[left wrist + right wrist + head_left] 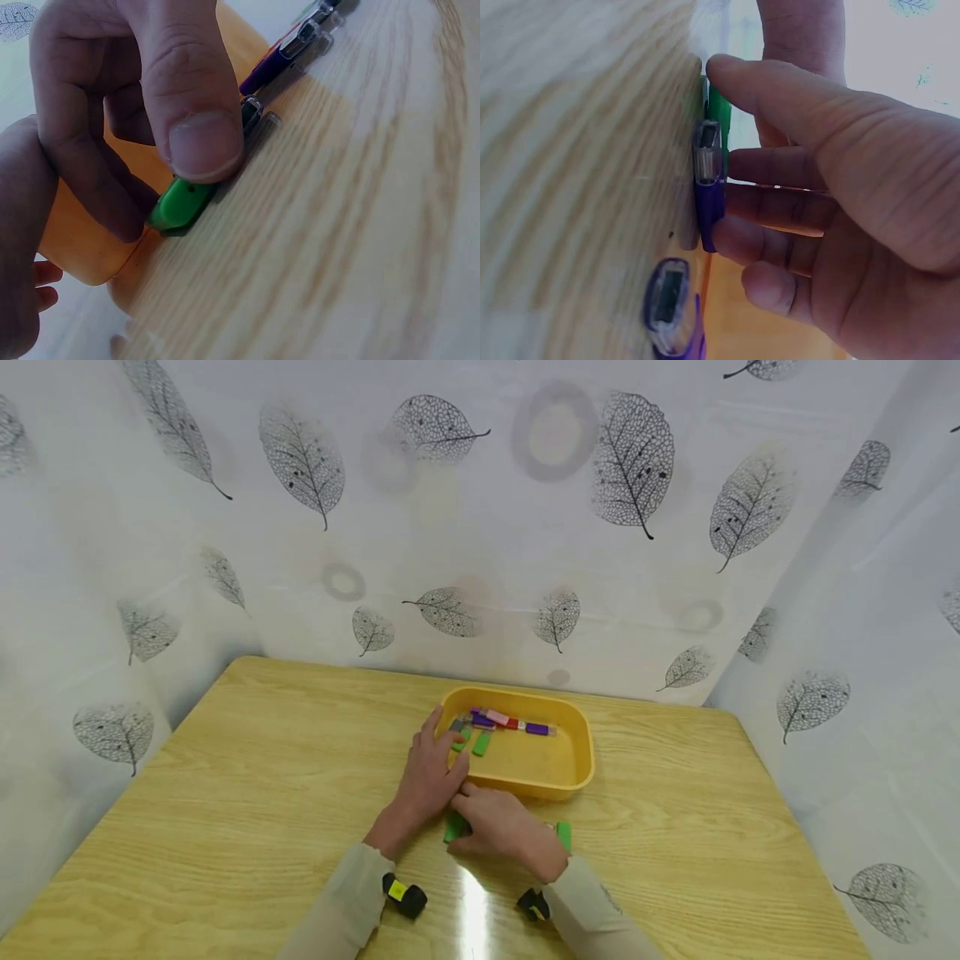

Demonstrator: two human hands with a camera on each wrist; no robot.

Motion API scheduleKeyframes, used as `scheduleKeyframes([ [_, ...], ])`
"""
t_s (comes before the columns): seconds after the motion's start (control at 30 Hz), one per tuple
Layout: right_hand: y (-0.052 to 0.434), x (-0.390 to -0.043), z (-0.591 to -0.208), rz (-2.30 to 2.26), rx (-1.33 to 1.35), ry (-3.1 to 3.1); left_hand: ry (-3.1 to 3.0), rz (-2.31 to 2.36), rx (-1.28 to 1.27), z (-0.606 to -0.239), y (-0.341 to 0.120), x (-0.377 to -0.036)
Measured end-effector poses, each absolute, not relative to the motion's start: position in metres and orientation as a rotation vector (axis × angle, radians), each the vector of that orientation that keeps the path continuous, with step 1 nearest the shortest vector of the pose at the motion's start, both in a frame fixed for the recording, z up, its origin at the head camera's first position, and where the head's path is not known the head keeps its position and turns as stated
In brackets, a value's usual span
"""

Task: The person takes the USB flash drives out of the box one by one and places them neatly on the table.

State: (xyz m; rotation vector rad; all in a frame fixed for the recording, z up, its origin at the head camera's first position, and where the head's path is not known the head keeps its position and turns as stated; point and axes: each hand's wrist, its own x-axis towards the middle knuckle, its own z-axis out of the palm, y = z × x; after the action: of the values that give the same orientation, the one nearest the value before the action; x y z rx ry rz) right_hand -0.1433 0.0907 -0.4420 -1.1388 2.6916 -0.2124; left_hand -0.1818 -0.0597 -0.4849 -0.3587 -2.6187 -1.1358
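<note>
On the light wooden desk (225, 793), toward its far edge and a little right of the middle, stands a shallow yellow plastic tray (577, 760). The left hand (429, 777) lies at the tray's near left corner, its fingers reaching over the rim. In the left wrist view its thumb (196, 112) presses down on a small green plastic USB stick (180, 204) lying on the desk; the grip is a pinch on this stick, thumb above and curled fingers behind. Past the thumb, a row of purple and clear-capped sticks (289, 49) runs away along the wood.

Inside the tray, at its far left, lie several coloured sticks: green ones (482, 742) nearest the left hand, then pink, red and purple ones (536, 728) in a line along the far wall.

The right hand (501, 828) rests on the desk just in front of the tray's near wall, touching the left hand. Its fingers curl over a purple USB stick with a clear cap (709, 191), pinning it against the wood, with a green piece (720, 112) under the fingertip. Another green stick (563, 834) lies just right of this hand.
</note>
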Motion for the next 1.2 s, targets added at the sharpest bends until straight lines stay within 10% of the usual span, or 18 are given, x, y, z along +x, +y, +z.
scheduleKeyframes([
  [1.2,0.145,-0.189,-0.418,-0.596,-0.656,3.114,-2.629,-1.124,-0.346,-0.484,-0.058,-0.18],
])
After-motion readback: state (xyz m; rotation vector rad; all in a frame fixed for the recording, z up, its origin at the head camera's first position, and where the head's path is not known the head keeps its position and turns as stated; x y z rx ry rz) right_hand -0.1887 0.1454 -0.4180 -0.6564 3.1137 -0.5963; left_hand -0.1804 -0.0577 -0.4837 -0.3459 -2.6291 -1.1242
